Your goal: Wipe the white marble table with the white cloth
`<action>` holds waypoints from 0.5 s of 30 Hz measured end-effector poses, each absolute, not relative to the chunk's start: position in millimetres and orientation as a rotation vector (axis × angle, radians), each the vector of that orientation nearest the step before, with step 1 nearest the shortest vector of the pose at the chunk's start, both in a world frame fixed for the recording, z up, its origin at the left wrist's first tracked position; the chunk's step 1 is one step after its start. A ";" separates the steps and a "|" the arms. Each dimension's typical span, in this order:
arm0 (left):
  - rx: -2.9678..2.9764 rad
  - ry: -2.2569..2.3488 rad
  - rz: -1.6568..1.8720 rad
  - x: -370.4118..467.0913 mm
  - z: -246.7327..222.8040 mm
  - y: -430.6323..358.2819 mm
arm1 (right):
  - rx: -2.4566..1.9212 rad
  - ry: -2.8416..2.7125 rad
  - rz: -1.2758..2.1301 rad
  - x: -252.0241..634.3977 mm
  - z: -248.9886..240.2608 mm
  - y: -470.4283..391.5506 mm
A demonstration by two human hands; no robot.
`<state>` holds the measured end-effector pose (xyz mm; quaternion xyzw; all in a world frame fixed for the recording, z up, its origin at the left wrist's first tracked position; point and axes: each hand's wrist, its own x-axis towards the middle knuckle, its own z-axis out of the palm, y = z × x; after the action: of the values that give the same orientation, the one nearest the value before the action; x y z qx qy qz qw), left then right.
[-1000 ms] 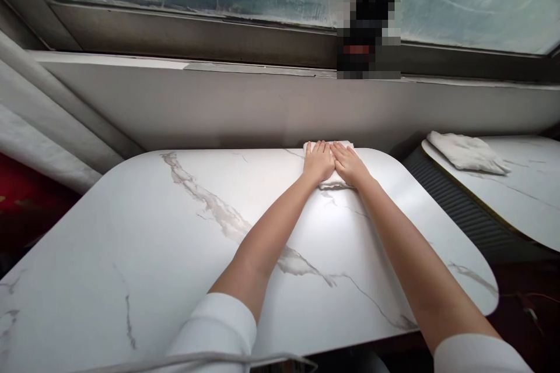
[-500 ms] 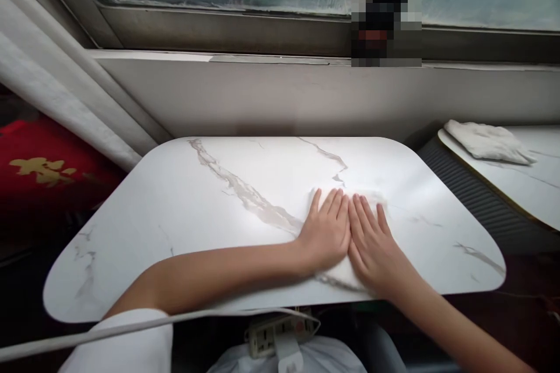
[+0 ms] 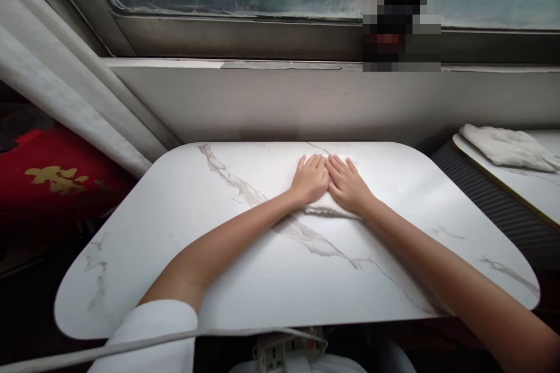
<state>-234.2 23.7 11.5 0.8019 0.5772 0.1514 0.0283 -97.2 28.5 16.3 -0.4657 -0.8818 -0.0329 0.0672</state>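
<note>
Under both my palms lies a folded white cloth point(image 3: 330, 207), pressed against the white marble-patterned table point(image 3: 175, 280) near its far edge. My left hand point(image 3: 310, 179) rests flat on the cloth's left part with fingers stretched forward. Right beside it, my right hand point(image 3: 347, 182) is also flat, its fingers pointing away from me. The two hands touch or nearly touch at their inner sides. Much of the cloth is hidden beneath them; its near edge shows below the wrists.
A second white cloth point(image 3: 507, 145) lies on another table point(image 3: 529, 192) at the right. A white cable point(image 3: 157, 341) crosses in front of me to a power strip point(image 3: 284, 355) below the near edge. A grey-white curtain point(image 3: 74, 70) and red fabric point(image 3: 65, 180) are at the left.
Both hands and the cloth under them have slid away from me, from the near middle of the table toward its far edge. My arms are stretched further out.
</note>
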 end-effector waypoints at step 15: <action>2.473 1.861 0.429 -252.7 12.3 62.2 | -1.408 -2.541 -0.087 -120.7 10.8 65.1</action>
<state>-252.7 62.2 12.3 0.7914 0.5956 0.1372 0.0084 -120.7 65.1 10.8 -0.4811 -0.8683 -0.0296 0.1173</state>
